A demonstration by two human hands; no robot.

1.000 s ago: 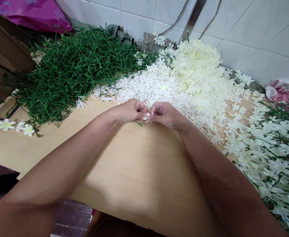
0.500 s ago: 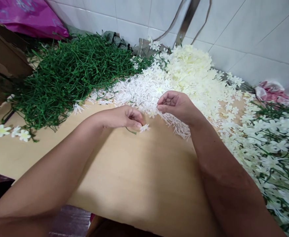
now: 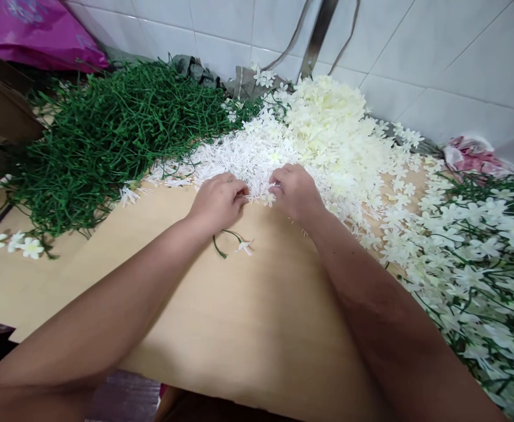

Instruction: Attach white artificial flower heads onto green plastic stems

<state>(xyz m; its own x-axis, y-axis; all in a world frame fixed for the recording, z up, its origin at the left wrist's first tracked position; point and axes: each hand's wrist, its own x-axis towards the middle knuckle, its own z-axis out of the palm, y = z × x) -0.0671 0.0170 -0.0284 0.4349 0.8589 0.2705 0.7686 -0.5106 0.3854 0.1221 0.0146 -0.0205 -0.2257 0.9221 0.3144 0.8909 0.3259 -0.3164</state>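
My left hand (image 3: 221, 202) rests at the near edge of a pile of white thread-like artificial stamens (image 3: 234, 158), its fingers curled together; what they hold, if anything, is hidden. Across from it, my right hand (image 3: 297, 192) pinches at the same pile, a bit of white stamen showing at its fingertips. Between the two hands lies a small white blossom (image 3: 269, 200). On the board below my left wrist is a green stem with a white stamen tuft (image 3: 244, 246) at its end, beside another green stem end (image 3: 220, 248).
Green plastic stems (image 3: 129, 117) are heaped at the left, cream petals (image 3: 331, 123) at the back. Finished-looking white flowers on stems (image 3: 480, 264) cover the right side. A cardboard box (image 3: 2, 105) and a magenta bag (image 3: 41, 35) stand far left, before a tiled wall (image 3: 221, 23).
My left hand has let go of the stem with the white tuft, now on the board, and moved up to the stamen pile. My right hand has lowered and closed its fingers there.
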